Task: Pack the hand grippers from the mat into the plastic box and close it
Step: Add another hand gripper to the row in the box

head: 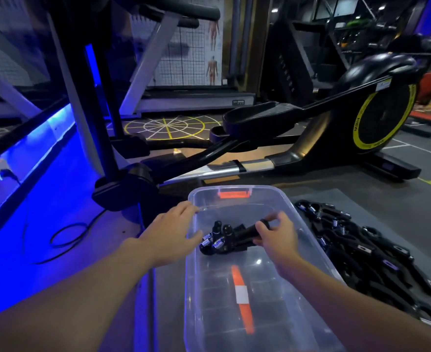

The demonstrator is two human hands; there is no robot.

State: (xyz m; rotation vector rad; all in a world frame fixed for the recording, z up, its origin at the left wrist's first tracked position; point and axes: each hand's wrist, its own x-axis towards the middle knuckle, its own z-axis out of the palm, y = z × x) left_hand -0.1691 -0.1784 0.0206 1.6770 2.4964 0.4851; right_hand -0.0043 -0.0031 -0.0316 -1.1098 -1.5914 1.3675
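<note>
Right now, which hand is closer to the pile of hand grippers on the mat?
Right. The right hand holds a bunch of grippers over the box, next to the pile; the left hand is at the box's opposite, left rim.

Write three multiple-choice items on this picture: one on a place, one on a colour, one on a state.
1. Where, relative to the box, is the pile of unpacked grippers?
A. To its left, on the blue-lit floor
B. To its right, on the mat
C. Behind it, on the treadmill

2. What colour is the latch at the box's far end?
A. Orange
B. Green
C. White

3. What is the right hand doing?
A. Hanging idle
B. Holding a bunch of grippers in the box
C. Pressing a lid down

Answers:
1 B, the black heap lies beside the box's right wall.
2 A, the clip shows bright orange.
3 B, its fingers curl round black handles within the box walls.
</note>
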